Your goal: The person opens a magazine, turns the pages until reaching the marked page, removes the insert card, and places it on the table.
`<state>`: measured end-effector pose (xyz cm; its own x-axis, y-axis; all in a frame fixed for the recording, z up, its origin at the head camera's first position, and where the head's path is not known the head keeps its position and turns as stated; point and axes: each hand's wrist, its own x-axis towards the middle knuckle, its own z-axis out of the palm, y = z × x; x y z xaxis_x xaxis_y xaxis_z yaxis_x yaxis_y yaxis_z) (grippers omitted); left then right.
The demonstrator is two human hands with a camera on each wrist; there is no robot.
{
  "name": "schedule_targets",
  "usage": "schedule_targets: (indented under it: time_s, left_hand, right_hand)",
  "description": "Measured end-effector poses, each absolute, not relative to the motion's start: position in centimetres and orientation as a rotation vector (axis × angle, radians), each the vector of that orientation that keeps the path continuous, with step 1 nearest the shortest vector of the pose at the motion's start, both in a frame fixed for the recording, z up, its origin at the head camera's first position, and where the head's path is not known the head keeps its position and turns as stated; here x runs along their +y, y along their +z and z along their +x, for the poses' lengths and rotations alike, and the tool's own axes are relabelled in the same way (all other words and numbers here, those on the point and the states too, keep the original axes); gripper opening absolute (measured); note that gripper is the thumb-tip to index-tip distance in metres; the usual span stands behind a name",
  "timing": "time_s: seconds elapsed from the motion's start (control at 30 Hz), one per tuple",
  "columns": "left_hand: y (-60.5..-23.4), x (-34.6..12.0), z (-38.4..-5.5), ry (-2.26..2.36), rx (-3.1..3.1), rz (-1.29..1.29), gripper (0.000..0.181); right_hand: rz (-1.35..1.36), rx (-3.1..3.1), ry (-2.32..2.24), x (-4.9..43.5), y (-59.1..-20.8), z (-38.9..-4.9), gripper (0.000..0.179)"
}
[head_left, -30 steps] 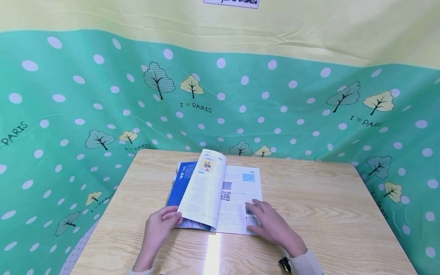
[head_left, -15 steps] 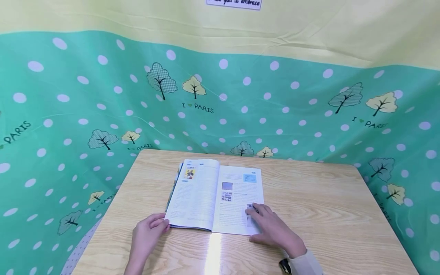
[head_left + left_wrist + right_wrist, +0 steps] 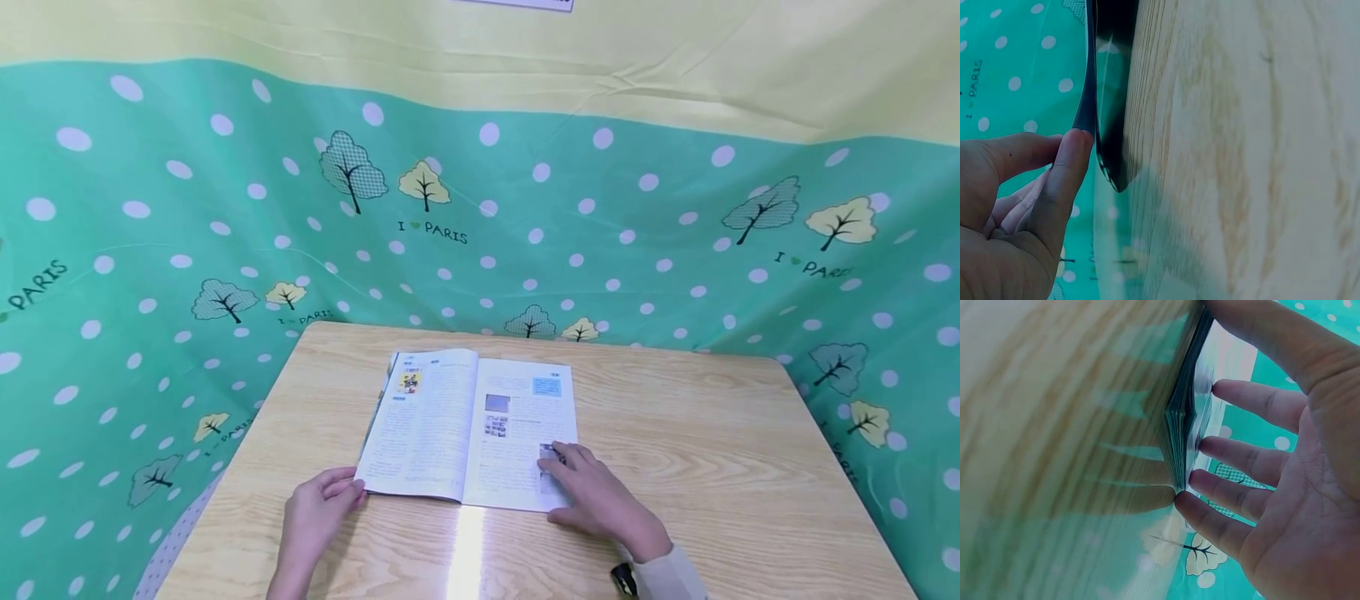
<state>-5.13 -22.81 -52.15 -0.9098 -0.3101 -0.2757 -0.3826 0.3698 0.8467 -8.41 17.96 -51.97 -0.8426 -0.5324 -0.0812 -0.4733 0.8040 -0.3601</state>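
An open magazine [image 3: 502, 467] lies on the wooden table in front of me, with printed text and small pictures on both pages. My left hand [image 3: 315, 512] pinches the lower left corner of its left page [image 3: 420, 433] between thumb and forefinger. In the left wrist view the page [image 3: 1089, 87] stands a little apart from the dark cover below it. My right hand [image 3: 596, 496] rests on the lower right part of the right page, its fingers spread and touching the paper. The right wrist view shows the thumb at the edge of the stacked pages [image 3: 1182, 434].
The wooden table [image 3: 712, 458] extends on both sides of the magazine. Behind it hangs a green and yellow cloth [image 3: 480, 242] with white dots and printed trees. A bright strip of reflected light [image 3: 467, 554] lies on the table in front of the magazine.
My left hand has moved left and turned the raised page over, so it now covers the blue page on the left. The right hand has stayed on the right page.
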Motion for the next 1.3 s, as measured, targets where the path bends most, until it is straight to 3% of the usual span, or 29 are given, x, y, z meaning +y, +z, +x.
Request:
schedule_targets:
  time_s: [0.5,0.97,1.3]
  left_hand:
    - [-52.3,-23.3,-5.2,1.568,2.566,-0.621,0.035]
    - [-52.0,-23.9,-5.1,1.403,2.666,-0.622,0.04]
    - [-51.0,-23.6,-6.4,1.401,2.792,-0.527,0.038]
  right_hand:
    - [-0.824,2.743,-0.547,18.6,-51.4,-8.7,0.063]
    - [-0.76,2.814,-0.724,19.3,-50.9,-8.7,0.038]
    - [-0.428,3.059,-0.646,19.3,-51.1,-9.0,0.069]
